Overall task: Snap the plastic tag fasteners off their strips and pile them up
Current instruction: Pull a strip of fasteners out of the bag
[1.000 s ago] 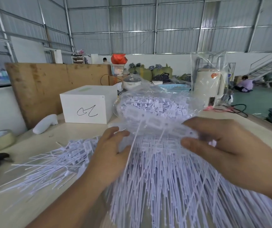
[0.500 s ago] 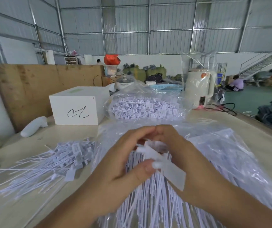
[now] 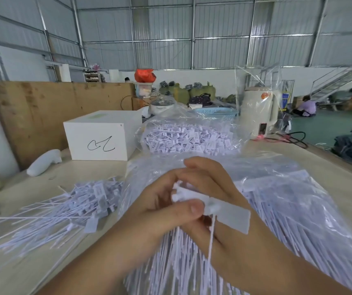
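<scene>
Two hands meet over the middle of the table, and that is where your risk sits. Your left hand has its thumb pressed down at the head of a tag fastener, its other fingers curled around the strip behind. Your right hand is curled against the same strip from the far side; its fingertips are hidden, so exactly what they pinch cannot be told. The fastener's flat tab juts toward your right wrist, and its thin tail hangs down across that hand.

Beneath your hands lies a clear bag of unbroken strips, their tails fanned toward you. If you twist carelessly, the freed piece could drop into that fan and be lost among look-alikes. The hanging tail could also catch in those tails as you carry it left.

Your pile of finished pieces lies to the left, near the bag's edge, with tails spreading toward the table's front edge. Toss loosely and pieces may slide off or drift back against the bag. Bend at the tab instead of the joint and it may tear rather than snap cleanly.

A second bag sits farther back, beside a white box.
</scene>
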`<state>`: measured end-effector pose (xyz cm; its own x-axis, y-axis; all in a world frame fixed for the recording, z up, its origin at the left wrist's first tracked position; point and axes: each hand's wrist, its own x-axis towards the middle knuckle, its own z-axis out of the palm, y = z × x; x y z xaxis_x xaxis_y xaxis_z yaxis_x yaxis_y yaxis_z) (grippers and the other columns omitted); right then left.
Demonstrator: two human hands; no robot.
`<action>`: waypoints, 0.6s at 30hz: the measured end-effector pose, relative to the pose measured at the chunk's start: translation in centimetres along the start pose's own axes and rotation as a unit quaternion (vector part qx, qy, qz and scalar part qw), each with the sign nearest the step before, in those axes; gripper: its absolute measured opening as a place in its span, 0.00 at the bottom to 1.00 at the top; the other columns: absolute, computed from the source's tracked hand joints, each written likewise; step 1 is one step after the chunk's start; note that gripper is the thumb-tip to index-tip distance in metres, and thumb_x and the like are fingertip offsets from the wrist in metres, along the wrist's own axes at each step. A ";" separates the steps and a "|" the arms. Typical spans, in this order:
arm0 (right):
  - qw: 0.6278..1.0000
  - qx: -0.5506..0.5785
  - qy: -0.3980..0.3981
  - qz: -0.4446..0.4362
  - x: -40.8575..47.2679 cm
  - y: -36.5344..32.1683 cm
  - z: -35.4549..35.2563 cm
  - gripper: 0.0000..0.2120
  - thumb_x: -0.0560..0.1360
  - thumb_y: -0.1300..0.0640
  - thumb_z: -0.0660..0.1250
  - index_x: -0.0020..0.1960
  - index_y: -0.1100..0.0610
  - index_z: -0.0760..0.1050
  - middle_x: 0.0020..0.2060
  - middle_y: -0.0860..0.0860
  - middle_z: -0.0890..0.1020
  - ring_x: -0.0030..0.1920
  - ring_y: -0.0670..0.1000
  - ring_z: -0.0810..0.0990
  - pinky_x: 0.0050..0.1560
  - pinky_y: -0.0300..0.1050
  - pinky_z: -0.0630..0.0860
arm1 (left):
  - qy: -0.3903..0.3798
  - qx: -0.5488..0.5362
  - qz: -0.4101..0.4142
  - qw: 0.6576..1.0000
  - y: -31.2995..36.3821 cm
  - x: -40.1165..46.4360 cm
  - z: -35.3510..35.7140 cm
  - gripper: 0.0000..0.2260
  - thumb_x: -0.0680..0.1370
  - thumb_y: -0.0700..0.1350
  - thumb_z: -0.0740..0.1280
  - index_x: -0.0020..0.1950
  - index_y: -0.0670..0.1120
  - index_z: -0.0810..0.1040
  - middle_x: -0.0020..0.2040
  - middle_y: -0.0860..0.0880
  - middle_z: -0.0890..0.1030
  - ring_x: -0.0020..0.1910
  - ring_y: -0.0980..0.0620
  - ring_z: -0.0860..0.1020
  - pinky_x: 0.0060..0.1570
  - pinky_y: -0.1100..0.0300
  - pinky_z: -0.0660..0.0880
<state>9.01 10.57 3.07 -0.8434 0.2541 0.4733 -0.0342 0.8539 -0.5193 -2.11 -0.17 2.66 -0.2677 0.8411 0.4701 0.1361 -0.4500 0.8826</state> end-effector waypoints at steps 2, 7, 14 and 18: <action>0.991 -0.103 0.056 -0.065 -2.1 -0.4 0.3 0.25 0.78 0.45 0.59 0.74 0.44 0.62 0.71 0.42 0.64 0.72 0.40 0.62 0.73 0.41 0.61 | 0.036 -0.011 0.007 0.999 0.4 0.0 -0.4 0.12 0.66 0.46 0.72 0.48 0.50 0.84 0.42 0.48 0.84 0.43 0.51 0.82 0.42 0.63 0.77; 0.968 -0.005 0.226 -0.105 -1.8 -0.8 -1.8 0.21 0.71 0.60 0.66 0.63 0.53 0.68 0.64 0.49 0.69 0.67 0.45 0.68 0.63 0.32 0.65 | 0.203 0.012 0.025 0.979 1.3 0.3 -1.0 0.14 0.63 0.47 0.75 0.47 0.46 0.83 0.41 0.42 0.84 0.35 0.47 0.82 0.35 0.60 0.78; 0.971 0.092 0.219 0.000 -2.4 -3.5 0.1 0.08 0.66 0.40 0.64 0.45 0.39 0.73 0.37 0.39 0.79 0.35 0.41 0.78 0.36 0.35 0.73 | 0.314 0.187 0.086 0.927 -0.1 -0.3 1.8 0.20 0.60 0.54 0.74 0.50 0.55 0.78 0.36 0.47 0.83 0.33 0.42 0.80 0.30 0.52 0.78; 0.952 0.247 0.134 0.125 -1.9 -2.2 -0.1 0.25 0.58 0.36 0.70 0.52 0.31 0.64 0.43 0.36 0.81 0.39 0.41 0.82 0.36 0.37 0.77 | 0.216 0.331 0.116 0.911 -0.6 -0.9 3.0 0.23 0.65 0.52 0.70 0.59 0.62 0.72 0.46 0.62 0.82 0.39 0.61 0.81 0.37 0.70 0.76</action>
<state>10.78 8.28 3.41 -0.6936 0.5844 0.4211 -0.1542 0.4506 -0.8793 0.93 0.26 1.77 -0.4895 0.4848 0.7248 0.7444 -0.2005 0.6369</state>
